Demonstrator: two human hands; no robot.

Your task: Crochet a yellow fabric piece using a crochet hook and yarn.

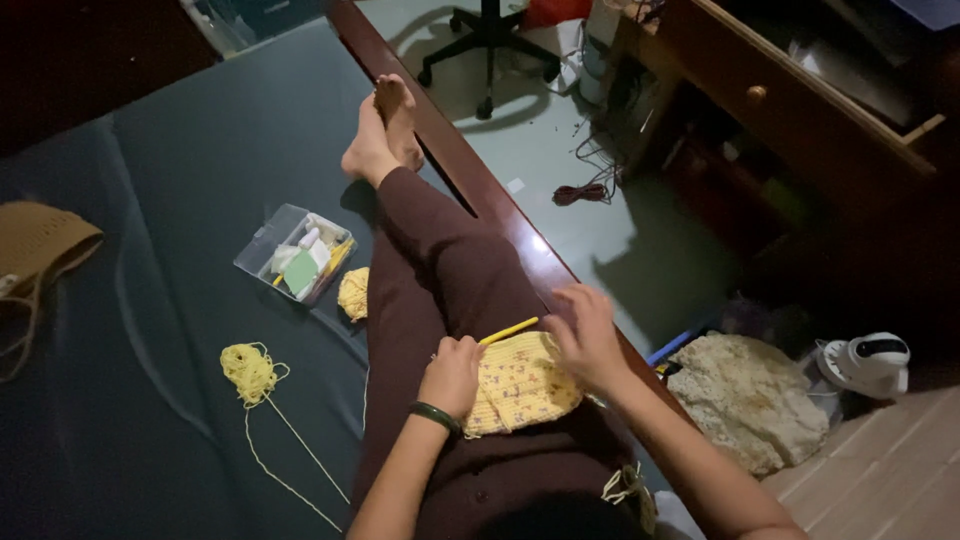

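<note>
The yellow crochet piece (520,385) lies on the person's lap, just below the middle of the frame, spread flat over the dark maroon trousers (450,280). Its long axis runs roughly left to right across the thigh, tilting a little upward toward the right. A yellow crochet hook (508,330) sits along its upper edge, slanting from lower left to upper right, its near end at the left hand.

The left hand (452,372) rests on the left edge of the piece, fingers curled closed over the fabric and, it seems, the near end of the hook; a dark green bangle (435,416) circles that wrist. The right hand (588,335) is at the upper right corner of the piece, blurred, fingers spread and bent down onto the fabric, so I cannot tell whether it pinches the cloth or only presses it. Both hands touch the piece, one at each end, with the left forearm coming up from the bottom centre and the right forearm from the lower right.

Left of the legs, on the dark blue bed (180,200), a small ball of yellow yarn (353,293) lies just beside the thigh, a clear plastic box (295,252) of small tools above it, and a looser tangle of yellow yarn (250,372) further left with a strand trailing toward the bottom of the frame. A tan knitted bag (35,245) sits at the far left edge.
</note>
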